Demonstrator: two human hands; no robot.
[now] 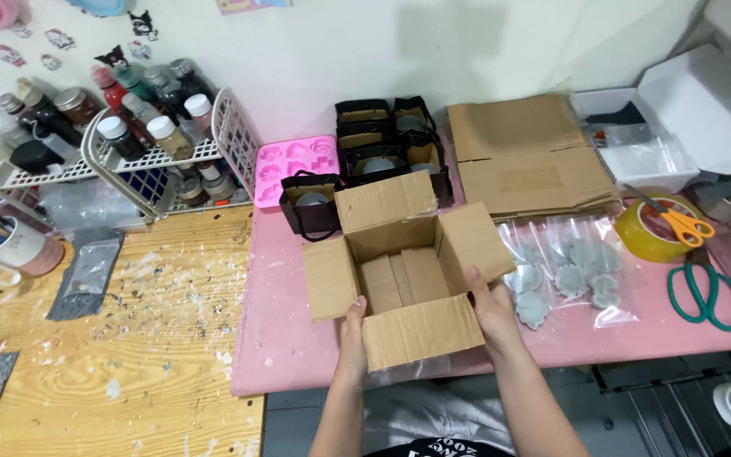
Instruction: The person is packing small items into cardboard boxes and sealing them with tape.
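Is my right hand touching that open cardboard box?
Touching. The head view shows the right hand gripping the open cardboard box at its right corner, fingers against the wall and flap.

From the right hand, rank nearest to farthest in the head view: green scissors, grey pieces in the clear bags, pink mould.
From the right hand:
1. Grey pieces in the clear bags, just right of it.
2. Green scissors, farther right.
3. Pink mould, up-left by the wall.

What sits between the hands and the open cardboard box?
Nothing visible: the left hand and the right hand already grip the open cardboard box at its near corners. The box interior looks empty.
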